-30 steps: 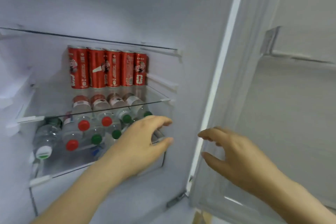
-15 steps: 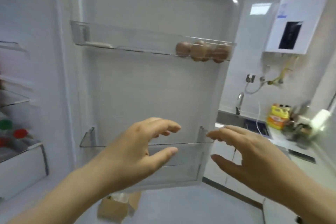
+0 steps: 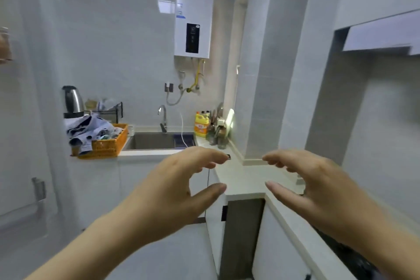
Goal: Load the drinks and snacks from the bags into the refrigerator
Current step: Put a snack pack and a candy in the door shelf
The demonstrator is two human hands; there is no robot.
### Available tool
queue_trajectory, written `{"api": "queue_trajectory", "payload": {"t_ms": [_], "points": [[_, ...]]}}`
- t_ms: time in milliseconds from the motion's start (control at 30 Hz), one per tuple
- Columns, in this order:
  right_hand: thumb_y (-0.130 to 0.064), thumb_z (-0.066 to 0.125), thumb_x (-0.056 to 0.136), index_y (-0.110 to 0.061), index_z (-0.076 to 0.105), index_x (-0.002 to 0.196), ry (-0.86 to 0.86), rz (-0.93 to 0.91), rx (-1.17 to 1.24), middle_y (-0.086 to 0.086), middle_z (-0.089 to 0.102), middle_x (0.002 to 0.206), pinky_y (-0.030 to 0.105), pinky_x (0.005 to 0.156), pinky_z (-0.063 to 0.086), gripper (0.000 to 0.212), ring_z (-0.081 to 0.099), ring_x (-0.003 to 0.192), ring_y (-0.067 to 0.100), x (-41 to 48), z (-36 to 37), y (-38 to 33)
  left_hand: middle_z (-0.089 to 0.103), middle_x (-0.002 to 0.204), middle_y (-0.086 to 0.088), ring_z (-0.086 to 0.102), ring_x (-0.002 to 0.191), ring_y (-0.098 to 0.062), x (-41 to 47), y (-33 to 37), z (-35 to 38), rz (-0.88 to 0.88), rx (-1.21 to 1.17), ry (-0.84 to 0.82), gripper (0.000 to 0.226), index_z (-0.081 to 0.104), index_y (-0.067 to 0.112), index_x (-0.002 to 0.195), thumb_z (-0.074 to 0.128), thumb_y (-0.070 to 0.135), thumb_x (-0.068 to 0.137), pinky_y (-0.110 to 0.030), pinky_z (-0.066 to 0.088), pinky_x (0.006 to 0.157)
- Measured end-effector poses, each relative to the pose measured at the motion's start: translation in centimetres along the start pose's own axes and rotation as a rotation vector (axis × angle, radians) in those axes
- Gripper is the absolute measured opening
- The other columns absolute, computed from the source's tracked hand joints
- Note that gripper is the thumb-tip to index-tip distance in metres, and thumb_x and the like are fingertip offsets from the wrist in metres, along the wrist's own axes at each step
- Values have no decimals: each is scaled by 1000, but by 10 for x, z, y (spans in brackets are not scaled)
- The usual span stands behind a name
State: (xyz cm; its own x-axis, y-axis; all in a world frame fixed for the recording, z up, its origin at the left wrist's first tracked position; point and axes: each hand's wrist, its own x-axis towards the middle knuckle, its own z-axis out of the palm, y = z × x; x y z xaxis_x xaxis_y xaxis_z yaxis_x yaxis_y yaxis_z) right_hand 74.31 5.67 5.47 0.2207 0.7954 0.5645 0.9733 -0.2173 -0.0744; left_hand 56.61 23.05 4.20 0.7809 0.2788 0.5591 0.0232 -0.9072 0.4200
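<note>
My left hand point(image 3: 175, 188) floats in front of me at mid-frame, fingers loosely curved, holding nothing. My right hand point(image 3: 316, 186) hangs level with it to the right, palm facing the left hand, also holding nothing. The open refrigerator door point(image 3: 25, 120) fills the left edge, with a door shelf bracket low down and a brown item at the far left edge. An orange basket point(image 3: 106, 143) holding crumpled bags stands on the counter left of the sink. The refrigerator's inside and its drinks are out of view.
A white L-shaped counter point(image 3: 245, 179) runs from the sink point(image 3: 156, 141) toward me on the right. A kettle point(image 3: 71, 100), a dish rack, a yellow bottle point(image 3: 201, 124) and a wall-mounted water heater point(image 3: 193, 22) lie behind. Grey floor lies below my arms.
My view has swung right, from the refrigerator shelves past the door to the kitchen counter. Both hands have stayed in front of me, empty, at about the same spacing.
</note>
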Motion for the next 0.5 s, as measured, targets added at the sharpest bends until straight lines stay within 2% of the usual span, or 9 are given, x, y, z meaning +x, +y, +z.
{"api": "queue_trajectory", "payload": {"t_ms": [167,233,333,500], "points": [[-44,60,86,-36,58,122,10,222,-126,-33,52,104,0,78,35,37,43,93,-25,-31,-20,53,51,117,37,47,113,14,65,7,65,156,-150,-108,47,49,50,123,50,61,77,-20,48,94],[-44,62,86,-37,59,119,1,313,-175,-38,49,98,1,77,36,34,43,93,-25,-41,-26,69,52,117,36,48,113,13,88,10,87,216,-228,-139,44,51,47,123,53,56,80,-20,48,95],[-51,53,83,-40,57,117,4,445,-258,-37,50,98,7,79,40,36,46,93,-20,-55,-33,87,54,116,35,48,113,14,122,14,116,312,-316,-196,40,53,45,122,56,51,82,-19,47,95],[-48,56,86,-39,57,118,14,665,-384,-36,48,99,2,80,35,33,41,92,-27,-92,-43,109,56,115,32,50,111,13,164,31,174,447,-450,-327,37,55,43,120,60,45,84,-18,47,94]]}}
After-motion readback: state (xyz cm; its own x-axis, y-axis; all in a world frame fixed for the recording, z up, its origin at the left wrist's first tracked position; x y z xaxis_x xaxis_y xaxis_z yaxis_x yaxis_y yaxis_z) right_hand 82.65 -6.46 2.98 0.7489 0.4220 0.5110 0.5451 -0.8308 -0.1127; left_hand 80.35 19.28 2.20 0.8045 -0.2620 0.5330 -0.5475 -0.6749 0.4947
